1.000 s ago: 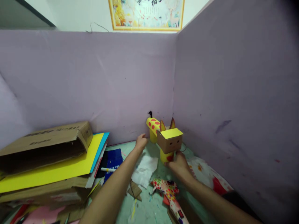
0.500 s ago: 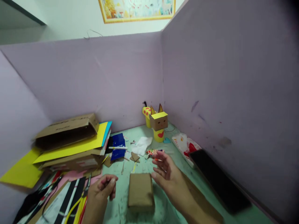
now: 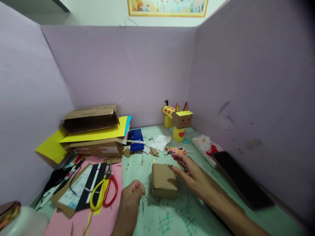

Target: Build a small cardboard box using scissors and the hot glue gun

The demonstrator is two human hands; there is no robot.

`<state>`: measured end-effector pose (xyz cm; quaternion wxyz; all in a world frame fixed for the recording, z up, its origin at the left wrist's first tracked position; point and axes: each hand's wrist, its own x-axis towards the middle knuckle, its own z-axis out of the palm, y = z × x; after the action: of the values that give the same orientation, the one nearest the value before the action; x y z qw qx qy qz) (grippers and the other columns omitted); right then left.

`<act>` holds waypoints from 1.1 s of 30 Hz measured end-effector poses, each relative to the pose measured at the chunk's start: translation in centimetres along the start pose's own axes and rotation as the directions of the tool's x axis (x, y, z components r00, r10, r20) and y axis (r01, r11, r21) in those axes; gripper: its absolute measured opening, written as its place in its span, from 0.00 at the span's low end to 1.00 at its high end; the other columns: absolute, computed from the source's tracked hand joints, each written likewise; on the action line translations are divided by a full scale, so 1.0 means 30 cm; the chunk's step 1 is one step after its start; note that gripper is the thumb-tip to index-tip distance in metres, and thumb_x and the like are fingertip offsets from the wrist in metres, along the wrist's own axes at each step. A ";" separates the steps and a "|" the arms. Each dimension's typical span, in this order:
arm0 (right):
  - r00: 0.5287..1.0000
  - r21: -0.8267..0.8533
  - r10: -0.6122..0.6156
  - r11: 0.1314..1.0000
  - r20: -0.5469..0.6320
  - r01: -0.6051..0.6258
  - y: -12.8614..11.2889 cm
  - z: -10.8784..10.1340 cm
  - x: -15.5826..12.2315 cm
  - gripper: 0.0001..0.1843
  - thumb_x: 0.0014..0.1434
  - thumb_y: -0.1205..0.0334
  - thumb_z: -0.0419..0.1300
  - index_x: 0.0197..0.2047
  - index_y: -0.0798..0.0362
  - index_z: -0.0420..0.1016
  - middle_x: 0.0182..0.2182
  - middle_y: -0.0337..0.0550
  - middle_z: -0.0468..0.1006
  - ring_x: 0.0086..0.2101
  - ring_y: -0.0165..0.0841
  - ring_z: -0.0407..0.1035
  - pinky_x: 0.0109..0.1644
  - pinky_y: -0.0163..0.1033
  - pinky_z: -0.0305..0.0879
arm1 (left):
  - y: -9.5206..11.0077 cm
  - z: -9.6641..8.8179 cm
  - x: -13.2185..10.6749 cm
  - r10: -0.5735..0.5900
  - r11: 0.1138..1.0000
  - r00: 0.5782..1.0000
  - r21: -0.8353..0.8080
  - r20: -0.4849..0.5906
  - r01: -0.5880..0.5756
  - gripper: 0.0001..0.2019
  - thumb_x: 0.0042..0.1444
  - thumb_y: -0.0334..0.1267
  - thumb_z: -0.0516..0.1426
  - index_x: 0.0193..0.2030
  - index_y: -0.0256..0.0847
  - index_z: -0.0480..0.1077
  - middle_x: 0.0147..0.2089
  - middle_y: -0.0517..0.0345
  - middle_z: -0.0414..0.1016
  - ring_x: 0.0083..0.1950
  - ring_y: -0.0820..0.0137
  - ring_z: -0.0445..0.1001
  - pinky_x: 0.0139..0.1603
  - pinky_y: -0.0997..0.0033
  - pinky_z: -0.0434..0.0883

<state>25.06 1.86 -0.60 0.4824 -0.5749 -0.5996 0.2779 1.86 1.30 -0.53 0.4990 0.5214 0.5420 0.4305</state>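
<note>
A small closed cardboard box (image 3: 164, 183) lies on the green tabletop between my hands. My right hand (image 3: 193, 178) is just to the right of it, fingers stretched and apart, holding nothing; whether the thumb touches the box I cannot tell. On the box's left, apart from it, my left hand (image 3: 133, 195) has its fingers curled in with the thumb against them. What it holds, if anything, is hidden. Scissors (image 3: 107, 188) with one yellow and one red handle lie left of my left hand, on pink paper (image 3: 81, 223).
Cardboard boxes (image 3: 98, 147) with yellow sheets are stacked at the back left. A cardboard-headed paper animal (image 3: 182, 120) stands near the back corner beside a spotted yellow figure (image 3: 168, 112). A dark slab (image 3: 242, 182) lies along the right wall. Paper scraps (image 3: 161, 143) litter the back.
The view has swung left and down, so the scissors and a white container at lower left show more fully. Both hands stay beside the box in much the same poses.
</note>
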 end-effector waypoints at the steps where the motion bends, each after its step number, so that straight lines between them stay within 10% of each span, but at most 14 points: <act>1: 1.000 -0.033 -0.001 0.999 -0.002 0.001 -0.006 -0.004 -0.001 0.24 0.56 0.48 0.61 0.54 0.47 0.72 0.54 0.47 0.74 0.56 0.47 0.64 0.60 0.53 0.60 | 0.003 0.005 -0.005 -0.009 1.000 1.000 0.010 0.017 0.009 0.10 0.43 0.43 0.52 0.18 0.43 0.58 0.19 0.68 0.47 0.22 0.74 0.47 0.23 0.73 0.50; 6: 0.998 -0.101 -0.010 0.995 0.062 0.016 -0.016 -0.016 -0.009 0.26 0.54 0.48 0.62 0.56 0.45 0.73 0.56 0.47 0.73 0.58 0.50 0.62 0.63 0.56 0.55 | 0.038 0.019 -0.026 -0.040 0.996 0.998 0.078 0.053 0.036 0.11 0.45 0.45 0.50 0.18 0.44 0.57 0.19 0.68 0.44 0.22 0.73 0.46 0.24 0.71 0.45; 16: 0.881 -0.032 -0.008 0.999 0.473 0.026 -0.011 -0.001 -0.010 0.64 0.32 0.51 0.76 0.69 0.55 0.52 0.66 0.59 0.57 0.63 0.56 0.52 0.67 0.57 0.44 | 0.011 0.023 0.011 0.101 0.957 0.990 0.281 -0.100 -0.069 0.17 0.50 0.50 0.54 0.18 0.44 0.57 0.19 0.66 0.51 0.23 0.72 0.55 0.25 0.72 0.55; 19: 0.869 0.003 -0.023 1.000 0.494 0.025 -0.008 0.018 -0.013 0.63 0.33 0.55 0.76 0.69 0.56 0.50 0.66 0.59 0.55 0.64 0.53 0.51 0.67 0.55 0.44 | -0.028 0.015 0.040 0.229 0.953 0.972 0.215 -0.046 -0.214 0.24 0.43 0.51 0.63 0.47 0.42 0.71 0.44 0.52 0.75 0.43 0.60 0.72 0.40 0.67 0.69; 23: 0.872 0.083 0.040 0.992 0.489 -0.092 -0.006 0.054 -0.015 0.63 0.33 0.61 0.75 0.69 0.58 0.48 0.64 0.59 0.59 0.61 0.51 0.55 0.66 0.52 0.48 | -0.057 0.006 0.058 0.211 0.959 0.947 0.136 0.242 -0.249 0.54 0.35 0.51 0.68 0.69 0.44 0.49 0.70 0.46 0.55 0.66 0.50 0.61 0.62 0.59 0.62; 33: 0.869 0.192 -0.080 0.981 0.488 -0.017 0.043 0.073 -0.003 0.66 0.33 0.64 0.75 0.71 0.54 0.43 0.68 0.57 0.52 0.65 0.48 0.50 0.68 0.51 0.43 | -0.026 0.043 0.025 0.203 0.939 0.946 0.223 0.251 -0.261 0.58 0.40 0.48 0.66 0.71 0.34 0.35 0.72 0.36 0.47 0.70 0.48 0.52 0.67 0.53 0.56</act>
<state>23.64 2.49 -2.60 0.3704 -0.4264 -0.6828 0.4635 3.06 1.91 -1.53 0.4318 0.6867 0.4669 0.3522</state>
